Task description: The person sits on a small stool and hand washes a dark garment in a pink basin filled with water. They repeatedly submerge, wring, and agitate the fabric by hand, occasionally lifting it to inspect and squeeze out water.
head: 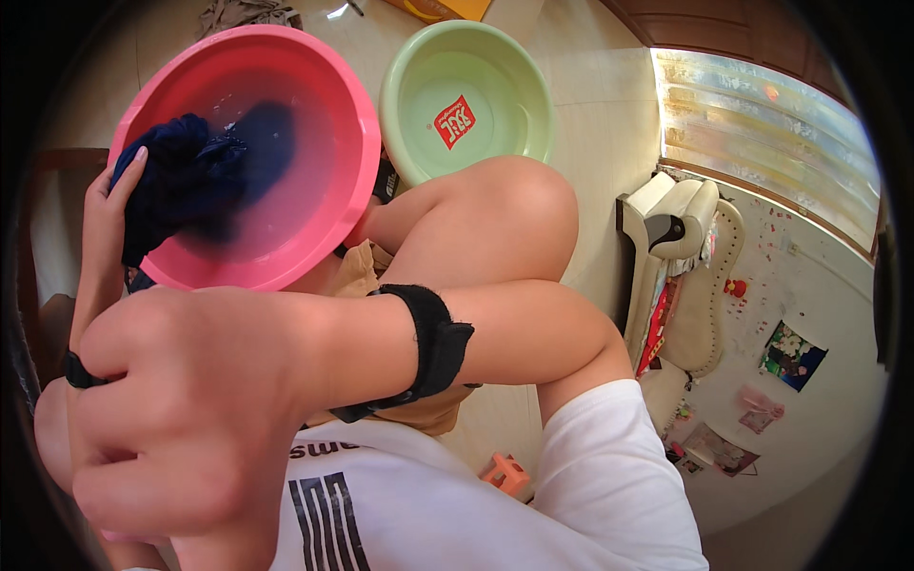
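My left hand (111, 189) grips a bunched dark blue wet cloth (182, 175) at the left rim of a large pink plastic basin (325, 246). Part of the cloth lies under the cloudy water, and some hangs over the rim. Close to the camera and large in view is my right hand (171, 400), back side up. Its fingers curl away, so their tips and anything in them are hidden. A black strap (435, 350) circles my right forearm; another strap (82, 371) is on the left one.
A pale green basin (400, 93) with clear-looking water stands beside the pink one, beyond my bent knee (528, 207). A cream sofa (685, 228) is at the right by the wall. Crumpled cloth (250, 16) lies behind the pink basin. Near my side is an orange plastic stool (507, 472).
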The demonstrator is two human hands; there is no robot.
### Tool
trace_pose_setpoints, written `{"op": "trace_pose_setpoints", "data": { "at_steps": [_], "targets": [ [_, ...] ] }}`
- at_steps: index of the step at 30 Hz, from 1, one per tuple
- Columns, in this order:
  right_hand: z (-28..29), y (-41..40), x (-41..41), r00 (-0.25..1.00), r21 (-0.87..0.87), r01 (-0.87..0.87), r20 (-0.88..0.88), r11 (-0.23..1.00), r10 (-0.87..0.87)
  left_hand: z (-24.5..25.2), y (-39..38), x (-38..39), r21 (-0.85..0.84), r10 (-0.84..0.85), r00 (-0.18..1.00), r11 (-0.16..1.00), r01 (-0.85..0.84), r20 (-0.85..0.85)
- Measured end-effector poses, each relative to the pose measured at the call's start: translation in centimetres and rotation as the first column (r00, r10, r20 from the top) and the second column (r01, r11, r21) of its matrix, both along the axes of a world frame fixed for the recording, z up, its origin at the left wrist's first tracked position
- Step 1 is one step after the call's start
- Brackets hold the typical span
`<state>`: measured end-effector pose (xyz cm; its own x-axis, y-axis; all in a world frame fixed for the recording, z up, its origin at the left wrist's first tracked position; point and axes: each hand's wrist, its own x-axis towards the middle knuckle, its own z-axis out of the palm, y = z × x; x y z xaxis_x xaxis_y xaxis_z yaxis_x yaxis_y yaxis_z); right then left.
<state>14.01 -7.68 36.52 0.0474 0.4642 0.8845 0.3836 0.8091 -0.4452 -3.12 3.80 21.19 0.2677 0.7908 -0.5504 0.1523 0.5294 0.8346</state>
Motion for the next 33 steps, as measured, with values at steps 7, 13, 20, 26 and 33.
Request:
{"op": "trace_pose_setpoints", "data": {
  "at_steps": [7,13,20,26,33],
  "targets": [
    [-0.4,-0.5,-1.8,0.998,-0.004,-0.06,0.022,0.998,0.06,-0.6,0.0,-0.6,0.001,-0.021,1.0,1.0,0.021,-0.008],
    [-0.5,-0.9,-1.7,0.996,-0.025,-0.069,0.053,0.997,0.071,-1.4,0.1,-0.6,0.039,0.009,1.0,0.999,-0.009,0.013],
    [-0.5,-1.3,-1.7,0.995,-0.05,-0.077,0.066,0.996,0.081,-1.1,0.0,-0.6,0.001,-0.003,1.0,1.0,0.003,0.015],
    [-0.7,-1.5,-1.6,0.995,-0.062,-0.076,0.066,0.995,0.08,-0.9,-0.3,-0.3,0.075,0.062,0.997,0.996,-0.058,-0.048],
    [-0.7,-1.0,-1.8,0.996,-0.046,-0.087,0.031,0.995,0.088,-0.9,-0.3,0.0,0.032,0.019,1.0,0.999,-0.02,0.014]
  ]
}}
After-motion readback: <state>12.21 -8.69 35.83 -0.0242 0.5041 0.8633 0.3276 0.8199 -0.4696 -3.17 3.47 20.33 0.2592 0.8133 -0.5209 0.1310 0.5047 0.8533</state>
